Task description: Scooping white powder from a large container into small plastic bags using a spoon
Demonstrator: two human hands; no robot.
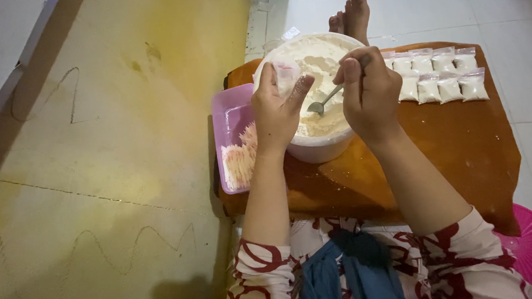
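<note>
The left hand (277, 111) pinches a small bag (287, 72) over the tub (322, 146) of white powder at the board's (454, 143) left edge. The right hand (367, 93) grips a spoon (323, 102) dipped in the powder. Filled bags (437, 73) lie in rows at the far right corner.

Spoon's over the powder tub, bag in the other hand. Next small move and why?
Probably tip the spoon toward the small bag: the left hand holds it over the tub, and the right hand has the spoon bowl just beside it. Whether the spoon is loaded is unclear.
</note>
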